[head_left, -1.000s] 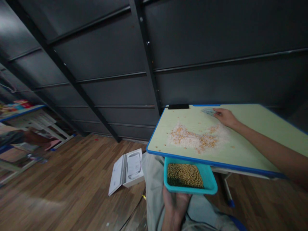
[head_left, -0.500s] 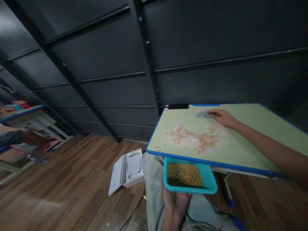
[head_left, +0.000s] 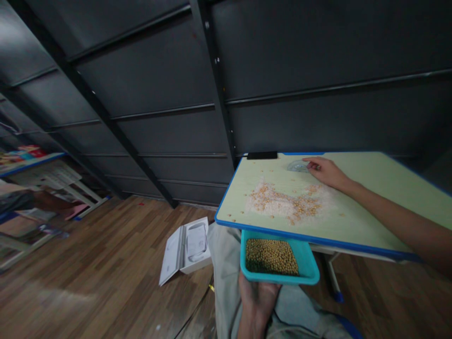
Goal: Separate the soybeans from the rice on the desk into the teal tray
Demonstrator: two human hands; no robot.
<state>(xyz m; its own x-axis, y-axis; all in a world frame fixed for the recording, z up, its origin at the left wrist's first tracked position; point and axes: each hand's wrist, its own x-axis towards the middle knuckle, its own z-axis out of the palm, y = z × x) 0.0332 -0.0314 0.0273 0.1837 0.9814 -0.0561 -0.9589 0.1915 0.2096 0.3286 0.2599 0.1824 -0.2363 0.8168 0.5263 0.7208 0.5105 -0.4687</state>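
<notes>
My left hand (head_left: 259, 296) supports a turquoise plastic tray (head_left: 307, 261) from below, just under the table's front edge. Yellow soybeans (head_left: 273, 256) fill much of the tray, mostly toward its left. Over the far part of the table, my right hand (head_left: 326, 172) pinches a clear protractor (head_left: 298, 165) by its right end. Nearer to me, a pile of white rice grains (head_left: 278, 206) mixed with yellow soybeans (head_left: 307, 205) lies spread over the pale green tabletop (head_left: 370, 202). A few loose beans are scattered around it.
A black flat object (head_left: 262, 155) lies at the table's far left corner, by the dark panelled wall (head_left: 169, 84). An open white box (head_left: 196, 242) and a cable (head_left: 194, 313) are on the wooden floor. Another person's leg (head_left: 52, 202) shows beside a second table (head_left: 38, 165) at left.
My right hand and the protractor have shifted very slightly, and the protractor's tilt looks changed. The tray and my left hand have stayed in place.
</notes>
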